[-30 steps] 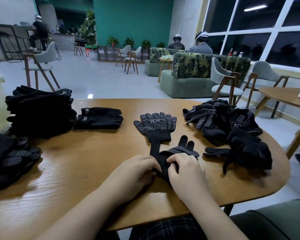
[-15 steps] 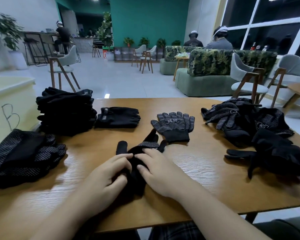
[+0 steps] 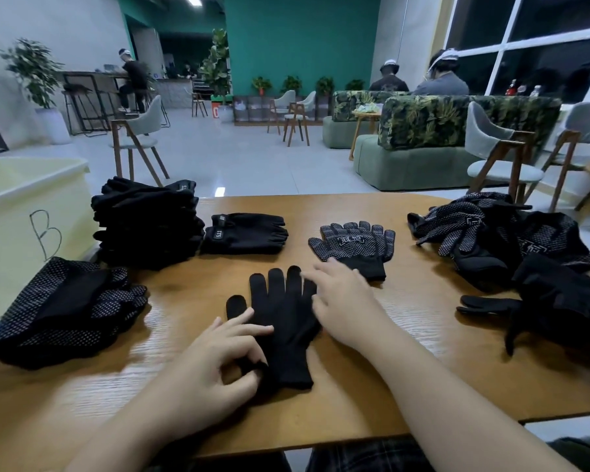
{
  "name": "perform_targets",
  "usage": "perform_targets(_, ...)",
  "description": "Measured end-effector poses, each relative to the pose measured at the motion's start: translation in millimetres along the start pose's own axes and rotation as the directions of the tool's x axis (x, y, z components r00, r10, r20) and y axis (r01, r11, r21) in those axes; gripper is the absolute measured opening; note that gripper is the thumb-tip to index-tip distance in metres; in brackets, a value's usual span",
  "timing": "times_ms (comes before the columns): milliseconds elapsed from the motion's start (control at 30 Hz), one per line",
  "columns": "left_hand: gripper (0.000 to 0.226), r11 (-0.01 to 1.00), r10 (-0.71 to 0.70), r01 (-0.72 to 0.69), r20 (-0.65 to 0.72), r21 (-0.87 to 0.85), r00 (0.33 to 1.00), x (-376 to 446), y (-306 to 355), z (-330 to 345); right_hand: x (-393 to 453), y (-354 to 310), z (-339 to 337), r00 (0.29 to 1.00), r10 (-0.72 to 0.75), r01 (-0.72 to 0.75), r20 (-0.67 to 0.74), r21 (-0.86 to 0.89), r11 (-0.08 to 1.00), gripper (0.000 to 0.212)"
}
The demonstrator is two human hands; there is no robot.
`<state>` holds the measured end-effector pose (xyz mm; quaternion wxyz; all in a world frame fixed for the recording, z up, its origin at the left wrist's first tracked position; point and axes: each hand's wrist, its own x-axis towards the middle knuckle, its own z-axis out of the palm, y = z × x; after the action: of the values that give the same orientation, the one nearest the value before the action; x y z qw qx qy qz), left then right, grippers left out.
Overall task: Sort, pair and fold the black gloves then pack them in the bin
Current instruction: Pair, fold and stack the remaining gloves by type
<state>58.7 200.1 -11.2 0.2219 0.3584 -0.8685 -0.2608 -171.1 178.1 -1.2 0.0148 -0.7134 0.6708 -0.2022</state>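
Observation:
A plain black glove (image 3: 283, 321) lies flat on the wooden table (image 3: 423, 362), its fingers pointing away from me. My left hand (image 3: 212, 366) is at its left side near the cuff: two fingers lie across the palm while thumb and a curled finger pinch the edge. My right hand (image 3: 341, 308) rests flat on the glove's right edge with straight, blurred fingers. Beyond it a white-dotted glove (image 3: 355, 247) lies spread out. An unsorted heap of black gloves (image 3: 525, 253) sits at the right. The cream bin (image 3: 24, 212), marked B, stands at the left.
A tall stack of folded black gloves (image 3: 147, 223) and a fingerless pair (image 3: 246, 233) sit at the back left. Folded dotted gloves (image 3: 69, 308) lie at the near left by the bin. Chairs, sofas and seated people fill the room behind.
The glove that was bunched under both hands now lies spread flat. My right hand has slid to its right edge and my left to its cuff side. The view has turned left.

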Motion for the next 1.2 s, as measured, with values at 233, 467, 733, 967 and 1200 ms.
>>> perform_targets(233, 0.044, 0.996, -0.079, 0.078, -0.022, -0.044, 0.997, 13.6, 7.1, -9.6, 0.7, 49.8, -10.0, 0.929, 0.370, -0.370, -0.019, -0.002, 0.929, 0.052)
perform_targets(467, 0.037, 0.930, 0.012, -0.009, -0.007, 0.368, 1.000, 45.4, 29.6, -3.1, 7.9, 60.2, -7.6, 0.894, 0.417, -0.409, -0.166, 0.086, 0.909, 0.025)
perform_targets(733, 0.087, 0.882, -0.101, 0.011, 0.166, 0.472, 0.981, 46.8, 23.0, 24.5, 7.8, 58.6, -9.8, 0.834, 0.334, -0.175, -0.439, 0.362, 0.915, 0.022)
perform_targets(967, 0.063, 0.888, -0.090, 0.008, 0.157, 0.460, 0.984, 45.8, 21.6, 23.8, 0.4, 53.6, -11.7, 0.892, 0.275, -0.059, -0.360, 0.511, 0.858, 0.006)
perform_targets(1200, 0.049, 0.944, -0.057, 0.017, 0.111, 0.329, 0.992, 45.4, 17.3, 22.1, 13.1, 59.1, -13.9, 0.881, 0.384, -0.202, -0.277, 0.513, 0.834, 0.013)
